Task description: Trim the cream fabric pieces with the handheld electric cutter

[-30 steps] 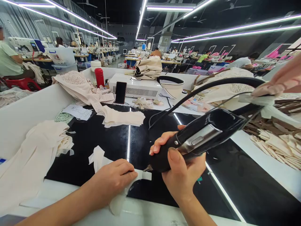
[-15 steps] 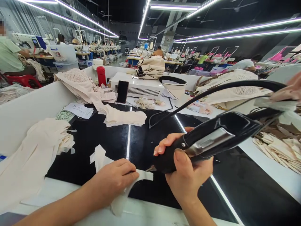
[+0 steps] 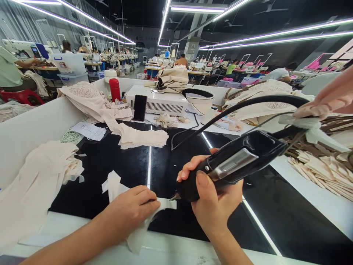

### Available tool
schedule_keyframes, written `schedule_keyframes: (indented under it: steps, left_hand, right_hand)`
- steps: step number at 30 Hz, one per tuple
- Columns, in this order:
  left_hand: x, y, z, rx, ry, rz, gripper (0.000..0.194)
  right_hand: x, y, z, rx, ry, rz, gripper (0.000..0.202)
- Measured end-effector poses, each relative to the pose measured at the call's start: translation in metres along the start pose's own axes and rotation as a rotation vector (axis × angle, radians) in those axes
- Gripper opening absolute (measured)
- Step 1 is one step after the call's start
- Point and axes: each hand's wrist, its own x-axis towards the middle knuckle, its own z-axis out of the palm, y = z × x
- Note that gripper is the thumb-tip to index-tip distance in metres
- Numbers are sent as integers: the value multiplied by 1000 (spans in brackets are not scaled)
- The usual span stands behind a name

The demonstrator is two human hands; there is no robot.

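Observation:
My right hand (image 3: 217, 206) is closed around a black corded hand tool (image 3: 231, 160) with a silver lever on its upper side. The tool slants down to the left, and its pointed metal tip is at the upper edge of a pale fabric piece (image 3: 167, 203). My left hand (image 3: 135, 206) grips this piece with bent fingers, close to the tip. The fabric runs under the fingers and hangs down below them over the table's front edge. Beyond my left hand, a pale scrap end (image 3: 113, 184) sticks up on the black work surface (image 3: 93, 191).
Pale fabric lies piled at the left (image 3: 35, 176), with a flat stack (image 3: 143, 135) further back. A phone (image 3: 140, 107) leans against a white vented box (image 3: 162, 105) near a red bottle (image 3: 114, 90). The tool's black cable (image 3: 237, 106) arches rightward to pale cloth. Co-workers sit beyond.
The view has shifted slightly, so the surroundings sit a little further left. The tool's tip shows more clearly at the fabric's edge. Both hands keep their grip.

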Motion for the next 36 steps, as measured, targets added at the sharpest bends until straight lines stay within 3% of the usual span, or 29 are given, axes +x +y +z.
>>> schedule_keyframes:
  steps: [15,31,36]
  left_hand:
    - [-1,-1,0,-14,-27,-14,27]
    - [2,3,-9,44,-10,11,32]
    - [-14,15,-3,134,-5,-167,38]
  right_hand:
    - [-11,-5,8,58,-27,24,34]
    - [-9,-7,-3,5,-13,-19,32]
    - [-12,-11,-2,3,5,-16,39]
